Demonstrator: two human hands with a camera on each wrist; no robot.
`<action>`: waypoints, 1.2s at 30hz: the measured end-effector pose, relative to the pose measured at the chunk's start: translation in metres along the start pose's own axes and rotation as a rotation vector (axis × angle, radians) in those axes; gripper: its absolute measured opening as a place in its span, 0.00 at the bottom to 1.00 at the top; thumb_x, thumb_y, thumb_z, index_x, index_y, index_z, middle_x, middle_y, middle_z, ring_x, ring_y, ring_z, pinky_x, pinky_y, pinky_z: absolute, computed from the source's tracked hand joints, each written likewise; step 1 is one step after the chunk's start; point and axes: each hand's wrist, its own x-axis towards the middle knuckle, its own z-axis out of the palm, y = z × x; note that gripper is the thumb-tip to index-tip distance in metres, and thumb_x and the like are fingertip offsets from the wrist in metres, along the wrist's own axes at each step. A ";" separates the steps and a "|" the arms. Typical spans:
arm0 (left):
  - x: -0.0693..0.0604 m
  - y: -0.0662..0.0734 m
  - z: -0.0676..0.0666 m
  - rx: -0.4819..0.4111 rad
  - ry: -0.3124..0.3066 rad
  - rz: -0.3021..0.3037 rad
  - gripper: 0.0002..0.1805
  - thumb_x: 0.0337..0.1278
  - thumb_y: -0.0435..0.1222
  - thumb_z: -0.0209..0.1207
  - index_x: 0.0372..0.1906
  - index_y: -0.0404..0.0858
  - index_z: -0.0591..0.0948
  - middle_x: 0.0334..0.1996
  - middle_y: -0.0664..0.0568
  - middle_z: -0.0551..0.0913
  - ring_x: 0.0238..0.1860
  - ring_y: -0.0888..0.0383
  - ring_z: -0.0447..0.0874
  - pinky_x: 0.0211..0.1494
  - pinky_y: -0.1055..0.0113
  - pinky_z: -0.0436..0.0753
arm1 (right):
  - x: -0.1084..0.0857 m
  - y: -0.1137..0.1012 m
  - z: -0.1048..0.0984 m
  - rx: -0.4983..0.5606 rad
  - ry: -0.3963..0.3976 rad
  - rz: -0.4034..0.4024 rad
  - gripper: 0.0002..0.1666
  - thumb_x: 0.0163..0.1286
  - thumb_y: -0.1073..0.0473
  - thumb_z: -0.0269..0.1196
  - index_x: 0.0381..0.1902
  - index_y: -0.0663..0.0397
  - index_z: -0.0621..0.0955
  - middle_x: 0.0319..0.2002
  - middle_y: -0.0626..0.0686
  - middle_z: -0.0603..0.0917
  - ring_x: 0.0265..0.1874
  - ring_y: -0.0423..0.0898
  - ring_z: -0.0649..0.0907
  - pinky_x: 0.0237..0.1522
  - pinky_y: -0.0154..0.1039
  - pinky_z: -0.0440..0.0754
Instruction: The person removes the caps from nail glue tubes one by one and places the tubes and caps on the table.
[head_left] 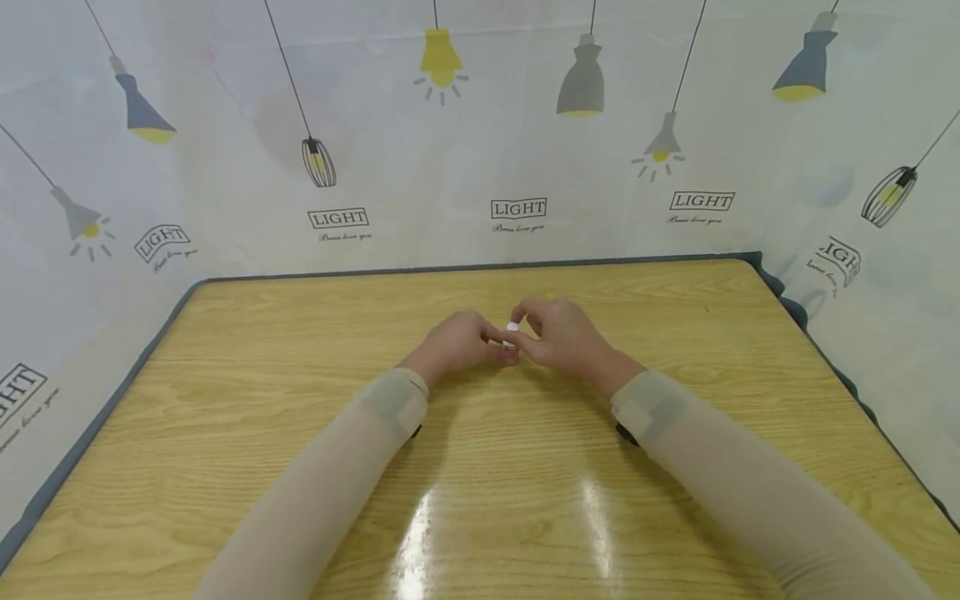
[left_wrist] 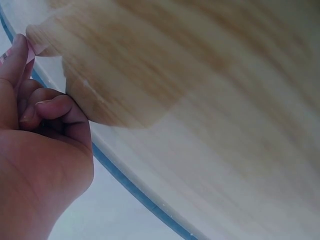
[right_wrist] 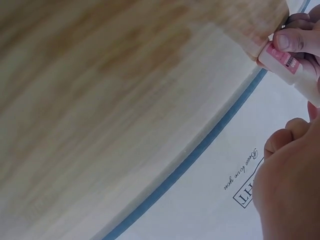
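A small white bottle [head_left: 512, 352] with a pink label stands between both hands near the middle of the table. My left hand [head_left: 459, 342] grips its lower body. In the right wrist view, the left thumb presses against the pink label of the bottle [right_wrist: 283, 61]. My right hand [head_left: 564, 335] has its thumb and index finger at the white cap [head_left: 512, 327], pinching it from the right. In the left wrist view, the left hand [left_wrist: 47, 155] shows its other fingers curled, and the bottle is mostly hidden behind the thumb.
The wooden table [head_left: 300, 350] has a dark blue edge along its back and sides. Behind it hangs a white backdrop [head_left: 420, 175] printed with lamps and the word LIGHT. Glare marks the table's front part.
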 end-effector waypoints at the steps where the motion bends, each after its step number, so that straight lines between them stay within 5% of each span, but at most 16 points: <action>1: 0.000 0.000 0.000 0.002 0.000 0.000 0.18 0.61 0.57 0.73 0.55 0.60 0.91 0.56 0.59 0.91 0.45 0.58 0.78 0.57 0.60 0.77 | 0.000 0.000 0.000 0.003 0.000 -0.004 0.11 0.73 0.55 0.71 0.42 0.57 0.85 0.14 0.45 0.67 0.15 0.36 0.60 0.23 0.33 0.60; 12: 0.001 -0.001 -0.001 0.018 0.020 0.015 0.18 0.60 0.56 0.74 0.54 0.60 0.91 0.49 0.60 0.93 0.42 0.58 0.75 0.51 0.61 0.74 | 0.000 0.001 0.001 0.030 0.009 -0.056 0.08 0.73 0.57 0.70 0.43 0.56 0.86 0.13 0.43 0.65 0.14 0.34 0.56 0.22 0.33 0.58; 18: 0.001 -0.001 -0.001 0.012 0.016 0.012 0.17 0.61 0.55 0.74 0.53 0.59 0.92 0.52 0.60 0.93 0.45 0.58 0.78 0.57 0.59 0.77 | 0.000 0.001 0.001 0.035 0.019 -0.070 0.12 0.72 0.56 0.72 0.46 0.58 0.87 0.13 0.43 0.65 0.15 0.34 0.56 0.22 0.33 0.57; 22: 0.002 -0.003 0.000 -0.001 0.014 -0.003 0.15 0.60 0.56 0.74 0.50 0.59 0.93 0.49 0.61 0.93 0.45 0.59 0.79 0.58 0.59 0.78 | 0.001 -0.001 0.002 0.001 0.017 -0.011 0.19 0.72 0.49 0.73 0.49 0.57 0.84 0.14 0.44 0.64 0.15 0.36 0.57 0.22 0.33 0.57; 28: 0.002 -0.005 0.001 -0.001 0.032 0.006 0.15 0.60 0.58 0.73 0.49 0.60 0.93 0.36 0.61 0.91 0.36 0.58 0.74 0.46 0.62 0.74 | 0.003 -0.007 0.002 -0.029 -0.011 0.138 0.22 0.71 0.41 0.72 0.43 0.53 0.82 0.15 0.44 0.64 0.15 0.39 0.59 0.22 0.35 0.59; 36: 0.001 -0.004 0.001 0.007 0.030 0.006 0.16 0.61 0.58 0.72 0.50 0.60 0.93 0.38 0.60 0.90 0.36 0.58 0.73 0.45 0.61 0.73 | 0.002 -0.005 0.003 -0.028 0.005 0.146 0.18 0.71 0.45 0.73 0.39 0.54 0.83 0.16 0.44 0.66 0.17 0.40 0.62 0.23 0.37 0.62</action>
